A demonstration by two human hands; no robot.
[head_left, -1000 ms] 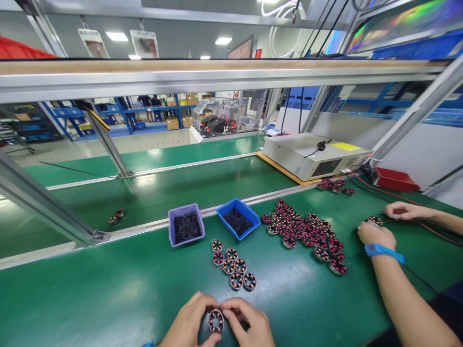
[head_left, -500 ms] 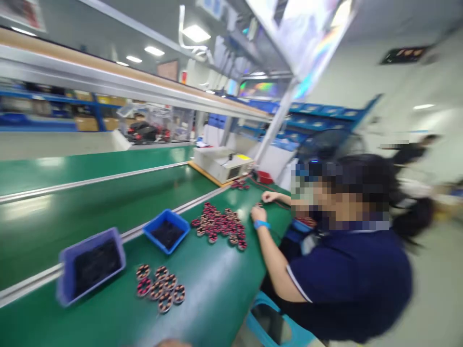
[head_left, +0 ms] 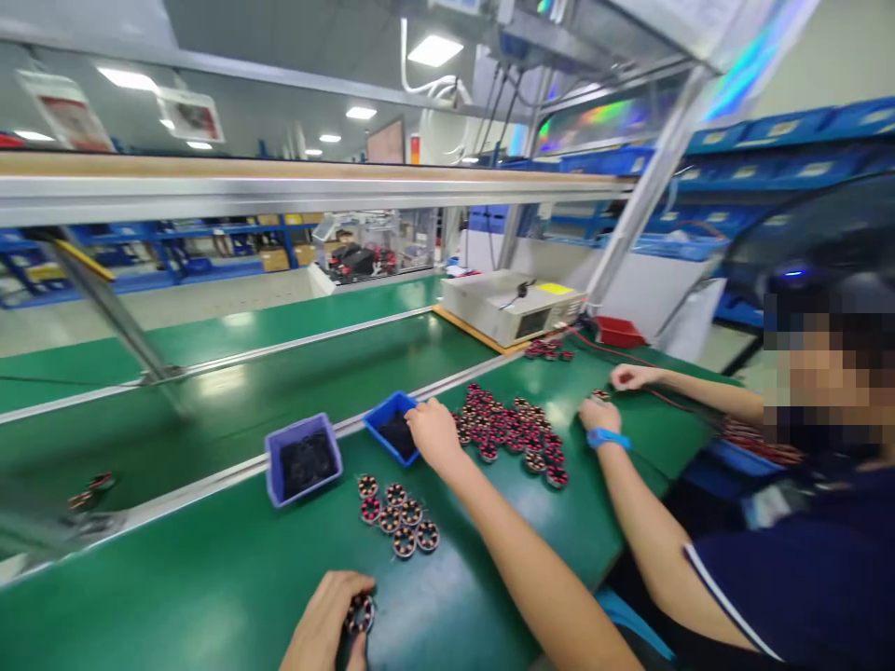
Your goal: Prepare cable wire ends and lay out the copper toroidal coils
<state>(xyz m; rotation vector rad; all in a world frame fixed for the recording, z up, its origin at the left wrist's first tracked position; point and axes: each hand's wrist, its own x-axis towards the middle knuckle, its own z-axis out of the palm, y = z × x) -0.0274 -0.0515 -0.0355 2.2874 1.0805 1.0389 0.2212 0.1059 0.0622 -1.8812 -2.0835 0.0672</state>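
My left hand, at the bottom of the view, is closed around a motor stator, a ring with copper windings. My right hand reaches forward to a small blue bin of dark small parts. Its fingers are bent together over the bin's right side; whatever they pinch is hidden. Between my hands several more stators lie in a loose group on the green bench. One of them has red windings. Left of the blue bin stands a purple bin, also holding dark parts.
A large pile of stators lies right of my right hand. Beyond it a co-worker's hands work at the bench. A grey instrument box and a red tray stand farther back. A metal rail runs along the bench.
The view has swung left, so the bench things appear farther right. My right hand has come into view at the blue bin. My left hand now shows with a stator in its fingers.
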